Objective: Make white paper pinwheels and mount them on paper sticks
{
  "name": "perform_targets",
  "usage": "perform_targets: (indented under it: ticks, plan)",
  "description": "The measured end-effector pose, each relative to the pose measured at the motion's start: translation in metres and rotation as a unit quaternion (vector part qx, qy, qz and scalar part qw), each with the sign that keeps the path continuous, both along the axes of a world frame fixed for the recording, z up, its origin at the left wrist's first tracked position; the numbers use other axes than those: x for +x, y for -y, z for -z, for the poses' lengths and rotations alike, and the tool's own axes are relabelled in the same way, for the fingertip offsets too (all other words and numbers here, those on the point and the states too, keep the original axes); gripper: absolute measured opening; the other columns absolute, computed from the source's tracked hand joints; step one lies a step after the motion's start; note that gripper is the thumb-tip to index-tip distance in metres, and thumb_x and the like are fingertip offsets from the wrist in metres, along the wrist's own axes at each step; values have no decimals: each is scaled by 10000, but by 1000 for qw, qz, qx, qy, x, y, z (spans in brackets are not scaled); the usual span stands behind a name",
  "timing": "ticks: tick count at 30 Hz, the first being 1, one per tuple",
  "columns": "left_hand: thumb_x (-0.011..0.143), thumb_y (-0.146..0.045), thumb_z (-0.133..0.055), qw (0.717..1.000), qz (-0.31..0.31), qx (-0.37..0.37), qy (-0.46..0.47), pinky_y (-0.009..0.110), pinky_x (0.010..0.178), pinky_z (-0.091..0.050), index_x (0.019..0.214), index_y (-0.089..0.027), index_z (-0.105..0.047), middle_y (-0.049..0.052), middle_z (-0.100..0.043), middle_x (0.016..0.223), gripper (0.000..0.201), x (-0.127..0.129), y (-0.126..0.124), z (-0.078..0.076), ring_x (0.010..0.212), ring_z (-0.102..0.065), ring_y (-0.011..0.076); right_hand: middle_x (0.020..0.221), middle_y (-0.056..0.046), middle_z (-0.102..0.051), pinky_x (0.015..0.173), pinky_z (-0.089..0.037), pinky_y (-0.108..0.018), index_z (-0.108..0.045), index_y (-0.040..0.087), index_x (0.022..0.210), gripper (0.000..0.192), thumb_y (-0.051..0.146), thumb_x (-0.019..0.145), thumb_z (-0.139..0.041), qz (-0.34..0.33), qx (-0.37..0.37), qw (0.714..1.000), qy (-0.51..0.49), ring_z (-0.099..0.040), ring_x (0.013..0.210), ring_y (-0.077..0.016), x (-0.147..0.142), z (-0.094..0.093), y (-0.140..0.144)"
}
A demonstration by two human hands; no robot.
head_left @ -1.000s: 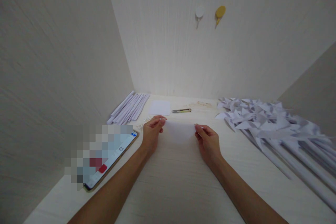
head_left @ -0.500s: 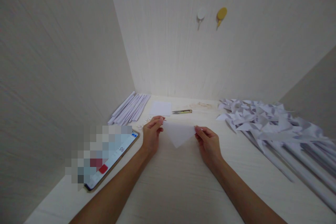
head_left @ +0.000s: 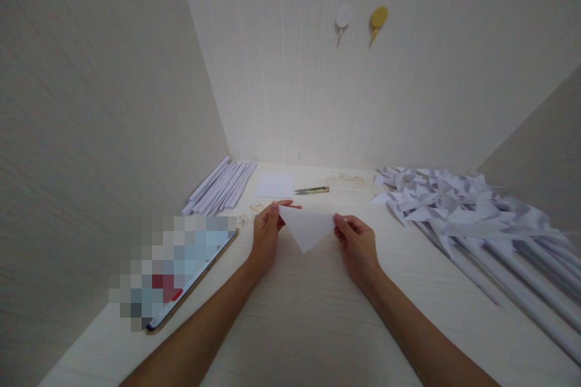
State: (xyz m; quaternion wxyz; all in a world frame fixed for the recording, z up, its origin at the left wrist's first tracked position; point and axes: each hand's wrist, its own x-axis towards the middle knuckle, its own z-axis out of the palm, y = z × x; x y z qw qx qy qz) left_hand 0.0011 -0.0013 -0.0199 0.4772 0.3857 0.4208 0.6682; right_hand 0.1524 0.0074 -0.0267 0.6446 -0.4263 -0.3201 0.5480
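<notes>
Your two hands hold one white paper triangle (head_left: pixel 307 228) between them, just above the tabletop (head_left: pixel 308 320) and slightly ahead of your wrists. Its long folded edge runs left to right, from the fingers of your left hand (head_left: pixel 265 234) across to the fingers of your right hand (head_left: pixel 356 243), and its point hangs down toward you, midway between the two hands. Your left fingers are pinched on the left corner, thumb and forefinger closed over the edge; your right fingers are closed on the right corner in the same way. Neither hand is nearer than the other: the triangle lies level across the gap, with each corner already in a grip, and the free tip sits closest to the tabletop, whether touching it or just clear you cannot tell from this view. Beyond the paper, a flat white square sheet (head_left: pixel 275 185) lies on the tabletop with a small cutter (head_left: pixel 312 190) just to its right. Rolled paper sticks (head_left: pixel 221 186) lie in a row to the far left, a phone (head_left: pixel 181 272) rests by your left forearm, and a heap of finished paper pinwheels (head_left: pixel 458 208) fills the right side.
</notes>
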Motion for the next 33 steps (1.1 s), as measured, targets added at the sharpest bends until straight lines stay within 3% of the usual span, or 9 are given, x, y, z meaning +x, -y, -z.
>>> perform_targets:
  ticks: [4,8,13,21,27,33]
  plan:
    - [716,-540,-506,999,-11,2,-38,286,669,-479,846,-105,-650,100,-691,804,475,-1,0,0,713,-624,165,524,24,-553,501,-355,-241,-635,176,543,250,366,456,-771,-7,-6,1000,-30,-454,512,-89,0,-2,0]
    - [693,-553,-524,999,-21,-2,-41,294,674,-488,843,-100,-662,87,-687,763,496,0,1,2,696,-623,165,654,-32,-635,605,-421,-271,-692,172,674,307,456,554,-697,-68,-12,995,-68,-543,643,-135,-3,-5,2]
    - [686,-537,-538,998,-32,-12,-56,269,638,-486,778,-105,-668,51,-663,674,460,1,1,2,638,-603,141,705,-55,-668,682,-457,-299,-698,171,677,280,440,613,-653,-123,-47,984,-119,-586,699,-163,-5,-7,3]
    - [645,-419,-623,998,-2,-49,-44,241,615,-465,776,-113,-678,36,-654,680,337,2,-1,2,623,-570,115,701,-64,-679,653,-480,-284,-692,157,673,198,323,690,-587,-113,-86,980,-142,-601,671,-156,-4,-6,2]
    - [612,-362,-666,999,5,-47,-12,237,631,-460,754,-121,-696,66,-684,823,281,2,-1,2,667,-569,112,713,-61,-681,644,-481,-272,-688,143,705,199,322,623,-660,-135,-77,979,-133,-599,673,-153,-4,-8,4]
    - [581,-352,-696,995,51,-56,72,265,713,-464,723,-125,-694,64,-691,737,268,5,1,-1,690,-599,129,660,-39,-673,640,-481,-284,-685,141,709,251,278,510,-753,-150,-76,978,-122,-586,623,-146,-6,-8,5]
